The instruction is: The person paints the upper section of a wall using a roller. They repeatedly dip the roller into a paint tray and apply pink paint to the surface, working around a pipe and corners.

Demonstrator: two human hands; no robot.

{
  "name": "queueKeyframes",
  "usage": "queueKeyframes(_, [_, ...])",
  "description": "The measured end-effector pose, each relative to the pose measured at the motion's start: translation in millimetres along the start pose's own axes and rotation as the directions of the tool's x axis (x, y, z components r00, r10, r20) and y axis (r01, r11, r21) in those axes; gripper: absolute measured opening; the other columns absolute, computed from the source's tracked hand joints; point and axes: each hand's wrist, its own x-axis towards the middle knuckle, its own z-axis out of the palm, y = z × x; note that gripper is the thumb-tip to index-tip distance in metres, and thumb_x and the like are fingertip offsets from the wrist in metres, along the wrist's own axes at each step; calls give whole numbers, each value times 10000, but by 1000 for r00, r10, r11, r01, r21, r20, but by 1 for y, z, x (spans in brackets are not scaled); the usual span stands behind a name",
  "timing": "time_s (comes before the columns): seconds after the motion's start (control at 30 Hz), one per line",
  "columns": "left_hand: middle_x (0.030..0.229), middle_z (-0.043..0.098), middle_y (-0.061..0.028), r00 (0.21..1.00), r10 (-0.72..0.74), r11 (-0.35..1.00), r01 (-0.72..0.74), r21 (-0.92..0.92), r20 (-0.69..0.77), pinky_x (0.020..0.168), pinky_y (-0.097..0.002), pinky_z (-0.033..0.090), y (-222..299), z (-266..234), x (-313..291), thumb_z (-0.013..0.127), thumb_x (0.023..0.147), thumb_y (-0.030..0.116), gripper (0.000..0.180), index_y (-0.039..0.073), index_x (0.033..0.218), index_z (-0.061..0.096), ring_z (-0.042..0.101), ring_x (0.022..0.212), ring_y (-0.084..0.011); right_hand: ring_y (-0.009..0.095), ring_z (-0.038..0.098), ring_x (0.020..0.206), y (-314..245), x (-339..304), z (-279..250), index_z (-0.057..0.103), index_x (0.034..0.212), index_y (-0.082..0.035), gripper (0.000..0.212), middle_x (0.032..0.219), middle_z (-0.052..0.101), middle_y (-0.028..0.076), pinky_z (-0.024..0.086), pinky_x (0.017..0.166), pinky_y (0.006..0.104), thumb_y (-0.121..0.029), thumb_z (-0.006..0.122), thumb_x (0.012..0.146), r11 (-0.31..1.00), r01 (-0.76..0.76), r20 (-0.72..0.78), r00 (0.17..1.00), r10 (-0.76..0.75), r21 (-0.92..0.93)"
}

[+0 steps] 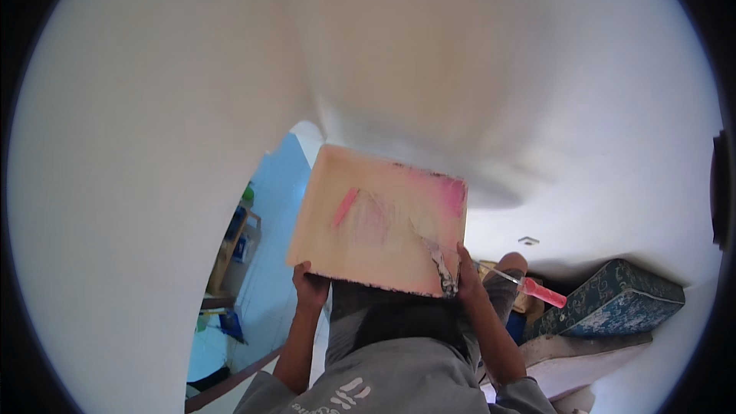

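A wide, cream-coloured paint tray [307, 218] is held in front of me, smeared with pink and dark stains along its rim. My left hand [310, 285] grips its near left corner. My right hand [469, 280] is closed on the right edge near the corner; most of its fingers are hidden beneath. A pink stick-like piece [345, 208] lies inside the tray, probably part of a small roller. From the tray's right side a thin metal rod runs out past my right hand to a pink handle [544, 292]. Whether my right hand touches the rod I cannot tell.
Pale walls [153, 123] rise close on the left and ahead. Down at the left, a shelf [230, 249] with assorted items stands on a light blue floor [272, 238]. A dark patterned mattress [621, 303] lies on a paler one [590, 360] at the right.
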Motion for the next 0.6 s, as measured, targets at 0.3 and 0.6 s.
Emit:
queueKeyframes(0.3, [1247,505,-106,997,-14,1000,16,24,-70,980,-438,378,-4,-14,1,605,705,242,662,24,1296,401,474,1166,-273,268,565,1000,-18,-146,26,486,1223,-32,502,1060,574,190,447,859,405,-251,656,804,-73,-133,-65,806,-588,-988])
queueKeyframes(0.6, [1277,492,-101,999,-15,1000,16,26,-34,985,-440,400,-6,-17,13,602,705,233,686,34,1323,383,474,1177,-282,361,608,887,-110,-127,-10,576,1041,-47,414,965,616,186,492,788,444,-256,666,695,-768,-359,-67,921,-384,-530])
